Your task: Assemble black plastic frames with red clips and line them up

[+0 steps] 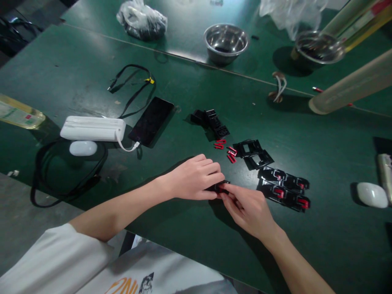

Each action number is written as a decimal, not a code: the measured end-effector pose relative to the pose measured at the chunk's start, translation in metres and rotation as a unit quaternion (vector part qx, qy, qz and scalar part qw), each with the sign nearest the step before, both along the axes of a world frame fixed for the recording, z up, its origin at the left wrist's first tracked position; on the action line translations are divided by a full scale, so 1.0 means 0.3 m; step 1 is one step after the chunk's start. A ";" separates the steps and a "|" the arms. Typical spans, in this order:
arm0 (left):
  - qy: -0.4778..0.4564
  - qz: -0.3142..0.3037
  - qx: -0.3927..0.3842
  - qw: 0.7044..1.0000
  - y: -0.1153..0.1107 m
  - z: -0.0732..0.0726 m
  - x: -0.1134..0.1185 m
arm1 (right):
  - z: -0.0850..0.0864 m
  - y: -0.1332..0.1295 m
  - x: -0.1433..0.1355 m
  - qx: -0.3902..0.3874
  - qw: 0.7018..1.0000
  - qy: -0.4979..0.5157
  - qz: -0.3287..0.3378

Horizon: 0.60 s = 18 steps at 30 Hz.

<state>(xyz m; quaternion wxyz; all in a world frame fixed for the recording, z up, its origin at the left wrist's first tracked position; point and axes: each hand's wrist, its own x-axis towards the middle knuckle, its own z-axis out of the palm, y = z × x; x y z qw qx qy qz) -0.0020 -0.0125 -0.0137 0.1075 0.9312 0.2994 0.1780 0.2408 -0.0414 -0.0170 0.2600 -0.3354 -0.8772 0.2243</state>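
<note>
Both hands meet over the green table around a small black plastic part (218,187), most of it covered by fingers. My left hand (200,177) is wrapped over its left side. From the right, the fingertips of my right hand (246,206) pinch its edge, where a bit of red shows. Beyond the hands lie small red clips (232,154) and square black frames (253,153). Several black pieces with red clips fitted (284,189) sit in rows to the right of my right hand. Farther back is a group of loose black plastic parts (214,122).
At left, a white power bank (93,128) is cabled to a phone (152,121), beside a white rounded case (83,148). Metal bowls (226,43) and a bagged bundle (142,20) stand at the back. A pale tube (352,83) and a white mouse-like object (372,194) are at right.
</note>
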 end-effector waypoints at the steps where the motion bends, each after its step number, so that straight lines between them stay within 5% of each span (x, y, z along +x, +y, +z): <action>1: 0.000 -0.001 0.000 1.000 0.000 0.000 0.000 | 0.000 0.000 0.000 0.001 1.000 0.001 0.001; 18: 0.002 0.013 -0.031 0.999 0.002 0.003 -0.001 | -0.003 0.002 -0.008 0.048 0.998 0.027 -0.001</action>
